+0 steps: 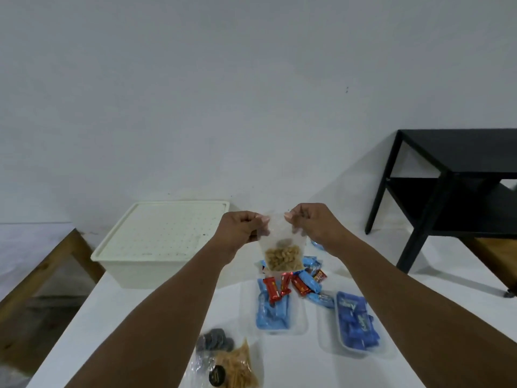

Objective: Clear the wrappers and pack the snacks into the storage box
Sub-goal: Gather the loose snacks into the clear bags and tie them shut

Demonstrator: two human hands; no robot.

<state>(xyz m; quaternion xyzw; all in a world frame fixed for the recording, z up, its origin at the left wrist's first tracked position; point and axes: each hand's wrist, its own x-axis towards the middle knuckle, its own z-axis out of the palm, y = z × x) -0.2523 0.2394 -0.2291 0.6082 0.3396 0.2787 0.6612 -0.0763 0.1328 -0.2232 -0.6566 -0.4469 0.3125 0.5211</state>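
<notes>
The person holds a small clear plastic pouch of tan, curly snack pieces [283, 257] up in the air, just to the right of the cream plastic storage box [156, 242]. The left hand [242, 226] pinches the pouch's upper left corner and the right hand [312, 222] pinches its upper right corner. The two hands are a little apart, with the top of the pouch stretched between them. The snack pieces sit in the bottom of the hanging pouch.

The storage box stands at the far left of the white worktop [134, 317], with its dotted lid on. To the right of the box, under the raised pouch, lies a loose heap of small red-wrapped bars [272, 289] and blue-wrapped packets [310, 263]. Nearer the person than the box, a clear shallow tray of blue packets [270, 316] lies on the worktop. A second clear tray of darker blue packets [356, 323] lies further right of it. Nearest the person, in front of the box, a clear bag of thin tan sticks [237, 368] touches some dark round biscuits [214, 340]. Far to the right of the box, off the worktop, stands a black two-tier side table [453, 163].
</notes>
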